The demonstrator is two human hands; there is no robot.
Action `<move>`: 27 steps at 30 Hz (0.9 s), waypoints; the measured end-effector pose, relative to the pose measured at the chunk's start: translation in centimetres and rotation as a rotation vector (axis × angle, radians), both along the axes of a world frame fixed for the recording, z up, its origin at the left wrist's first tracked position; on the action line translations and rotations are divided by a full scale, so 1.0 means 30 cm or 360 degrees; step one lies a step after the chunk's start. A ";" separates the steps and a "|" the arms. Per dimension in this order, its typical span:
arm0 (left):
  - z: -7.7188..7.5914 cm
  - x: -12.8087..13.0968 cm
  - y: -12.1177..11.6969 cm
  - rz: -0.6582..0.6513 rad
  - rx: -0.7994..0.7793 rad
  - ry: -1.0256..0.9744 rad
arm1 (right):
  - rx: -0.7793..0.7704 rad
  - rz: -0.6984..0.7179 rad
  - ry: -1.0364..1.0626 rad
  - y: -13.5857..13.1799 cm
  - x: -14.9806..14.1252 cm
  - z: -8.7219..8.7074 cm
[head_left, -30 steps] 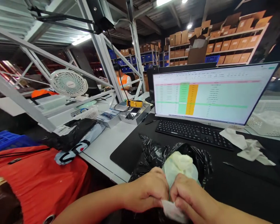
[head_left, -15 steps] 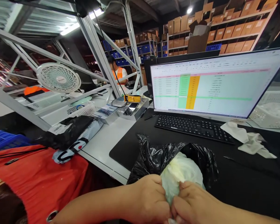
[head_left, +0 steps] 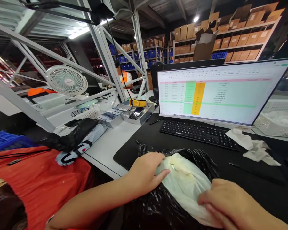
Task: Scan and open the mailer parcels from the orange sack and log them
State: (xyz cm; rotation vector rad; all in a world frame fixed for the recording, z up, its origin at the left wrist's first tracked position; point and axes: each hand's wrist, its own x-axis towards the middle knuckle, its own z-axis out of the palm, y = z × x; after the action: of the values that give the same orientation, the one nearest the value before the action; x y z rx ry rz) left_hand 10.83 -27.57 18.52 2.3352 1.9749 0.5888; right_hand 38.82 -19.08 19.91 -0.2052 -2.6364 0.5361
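Note:
A thin, whitish plastic bag [head_left: 182, 179] lies crumpled inside a black plastic bag [head_left: 163, 203] at the front of the desk. At the white bag's left side is my left hand [head_left: 146, 174], its thumb and fingers apart and touching the plastic. My right hand [head_left: 227, 199] pinches the white bag's near right edge between thumb and fingers. Pale yellowish folds show in the middle of the white bag. What lies inside is hidden.
A keyboard [head_left: 196, 133] and a large monitor [head_left: 220, 95] stand behind the bags. Crumpled white cloths or gloves [head_left: 256, 148] lie right. Left are packaged parcels [head_left: 84, 140], a red-orange bag [head_left: 50, 179], a blue crate [head_left: 8, 142] and a fan [head_left: 67, 81]. A person [head_left: 126, 78] sits beyond.
My hands were close together on the gathered white bag. They have moved apart, left hand up and left, right hand to the right, and the white bag is spread wider.

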 end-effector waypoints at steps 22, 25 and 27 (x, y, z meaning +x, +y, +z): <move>0.159 -0.313 0.078 0.0658 0.0951 -0.0193 | -0.1063 -0.0164 0.0120 0.375 -0.138 0.000; 0.108 -0.309 0.022 0.0582 0.1236 -0.0147 | -0.0416 -0.0243 0.0297 0.396 -0.089 -0.009; 0.035 -0.286 -0.015 0.0391 0.1217 -0.0186 | -0.0079 -0.0253 0.0313 0.386 -0.066 -0.026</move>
State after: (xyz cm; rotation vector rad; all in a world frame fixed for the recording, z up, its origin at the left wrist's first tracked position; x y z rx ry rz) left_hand 2.24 -28.02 19.57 2.2935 2.2692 1.7128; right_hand 36.83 -7.50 19.12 -0.3554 -2.3937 0.5392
